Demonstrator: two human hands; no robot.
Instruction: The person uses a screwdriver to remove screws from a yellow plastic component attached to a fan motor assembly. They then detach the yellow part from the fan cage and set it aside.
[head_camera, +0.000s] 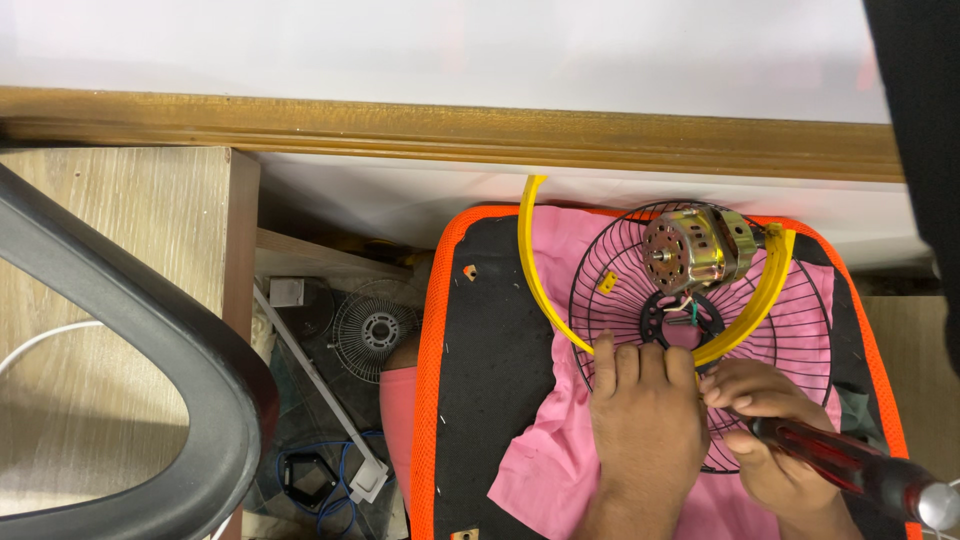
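My right hand (775, 425) grips a red-handled screwdriver (850, 465); my left hand (645, 410) presses flat on the fan grille (790, 320) over pink cloth (545, 470), lower right.

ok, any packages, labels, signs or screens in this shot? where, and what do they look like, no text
No packages, signs or screens show.
Nearest to a label: a small yellow tag clipped on the black wire fan guard, left of the motor; squarish, plain yellow, too small to tell any print.
The left hand rests on the guard; the right hand holds a red-handled screwdriver.
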